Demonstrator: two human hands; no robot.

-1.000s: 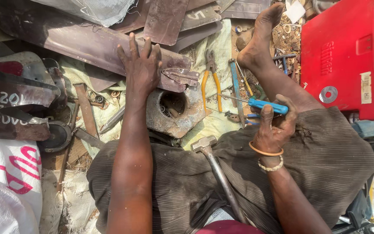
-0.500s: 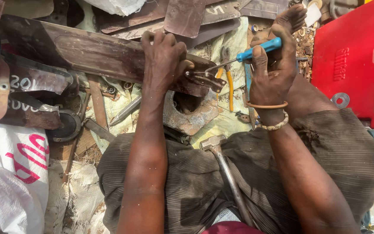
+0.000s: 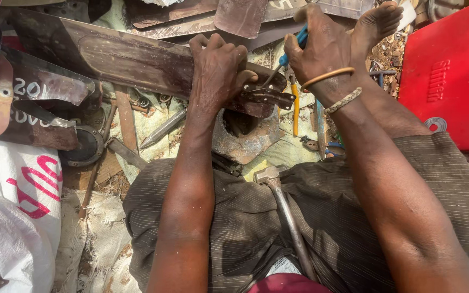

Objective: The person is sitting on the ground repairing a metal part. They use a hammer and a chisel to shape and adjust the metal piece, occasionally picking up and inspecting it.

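Ground (image 3: 109, 255) cluttered: sacking, scrap metal, red case (image 3: 451, 81) at right edge. Long rusty plate (image 3: 131, 59) lay across scrap, dark, worn. My left hand (image 3: 218, 70) clamped plate's end; right hand (image 3: 321, 49) closed around blue-handled screwdriver (image 3: 291, 49), tip at bracket (image 3: 267, 96). Hammer (image 3: 280, 209) rested on lap.

We count 2 hands: left hand (image 3: 218, 68), right hand (image 3: 321, 46). 1 blue-handled screwdriver (image 3: 291, 49). 1 hammer (image 3: 280, 203), lower centre. 1 bare foot (image 3: 375, 21), upper right. 1 red box (image 3: 451, 76), right edge. 2 wrist bangles (image 3: 335, 87). 1 white sack (image 3: 12, 206), lower left.
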